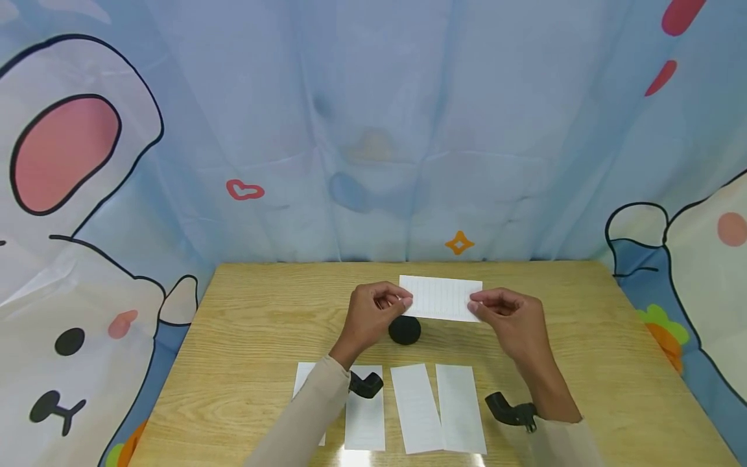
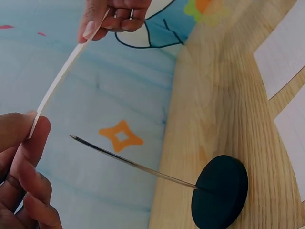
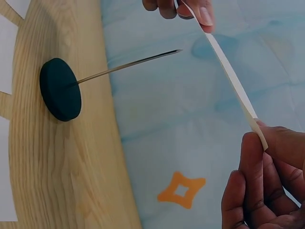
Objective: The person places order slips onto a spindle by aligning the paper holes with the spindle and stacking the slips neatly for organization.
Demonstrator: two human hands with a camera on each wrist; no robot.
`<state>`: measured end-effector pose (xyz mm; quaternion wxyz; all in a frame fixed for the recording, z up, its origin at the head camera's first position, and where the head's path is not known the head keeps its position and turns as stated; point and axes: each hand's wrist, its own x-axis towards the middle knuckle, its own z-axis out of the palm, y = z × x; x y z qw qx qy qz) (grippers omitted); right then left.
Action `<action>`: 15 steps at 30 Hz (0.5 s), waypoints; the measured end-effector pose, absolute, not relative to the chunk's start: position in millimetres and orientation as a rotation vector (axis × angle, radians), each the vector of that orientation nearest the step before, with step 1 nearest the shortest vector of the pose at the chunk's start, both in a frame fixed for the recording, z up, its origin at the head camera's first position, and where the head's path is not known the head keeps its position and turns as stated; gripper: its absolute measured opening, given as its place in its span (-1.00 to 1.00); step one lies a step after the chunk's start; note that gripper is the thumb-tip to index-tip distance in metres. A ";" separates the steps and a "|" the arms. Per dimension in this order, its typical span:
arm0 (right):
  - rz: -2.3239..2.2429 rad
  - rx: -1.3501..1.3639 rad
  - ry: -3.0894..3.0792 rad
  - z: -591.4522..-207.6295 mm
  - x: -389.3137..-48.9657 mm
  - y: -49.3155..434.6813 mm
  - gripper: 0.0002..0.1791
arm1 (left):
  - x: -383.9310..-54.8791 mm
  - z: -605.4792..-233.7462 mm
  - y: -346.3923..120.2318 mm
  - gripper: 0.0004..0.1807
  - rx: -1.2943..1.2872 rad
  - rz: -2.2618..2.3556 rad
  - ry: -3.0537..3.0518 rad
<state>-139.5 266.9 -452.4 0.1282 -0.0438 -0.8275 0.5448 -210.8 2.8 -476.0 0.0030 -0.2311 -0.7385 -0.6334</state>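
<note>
A white slip of paper with faint ruled lines (image 1: 440,298) is stretched level between my two hands above the table. My left hand (image 1: 373,318) pinches its left end between thumb and index finger. At the opposite end, my right hand (image 1: 516,321) pinches it the same way. Below the slip stands a receipt spike, whose round black base (image 1: 404,331) rests on the table. Its thin metal spike (image 2: 133,164) points upward, its sharp tip apart from the paper. From the right wrist camera, the slip (image 3: 231,74) shows nearly edge-on, slightly bowed.
Several more white slips lie near the table's front, including one (image 1: 364,418) by the left sleeve and two overlapping ones (image 1: 415,408) further right. The left sleeve (image 1: 309,415) partly covers the leftmost slip. Behind the wooden table (image 1: 262,311) hangs a blue cartoon curtain (image 1: 373,130).
</note>
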 end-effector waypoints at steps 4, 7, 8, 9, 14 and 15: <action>1.616 -0.122 -2.402 -452.2 -147.2 265.7 -0.69 | -214.6 -474.6 1.1 -0.93 -0.688 -1.961 -2.335; 1.616 -0.122 -2.412 -452.9 -151.7 265.0 -0.69 | -216.8 -473.9 0.0 -0.93 -0.670 -1.948 -2.345; 1.613 -0.126 -2.418 -453.3 -153.2 264.8 -0.69 | -217.7 -474.0 -0.2 -0.94 -0.665 -1.945 -2.348; 1.611 -0.129 -2.423 -453.6 -154.6 264.5 -0.69 | -218.7 -474.1 -0.3 -0.94 -0.662 -1.938 -2.353; 1.637 -0.141 -2.425 -455.8 -161.6 264.4 -0.70 | -224.2 -476.1 -0.2 -0.93 -0.654 -1.900 -2.386; 1.651 -0.143 -2.422 -456.3 -162.5 264.6 -0.70 | -225.2 -476.6 -0.1 -0.93 -0.652 -1.900 -2.394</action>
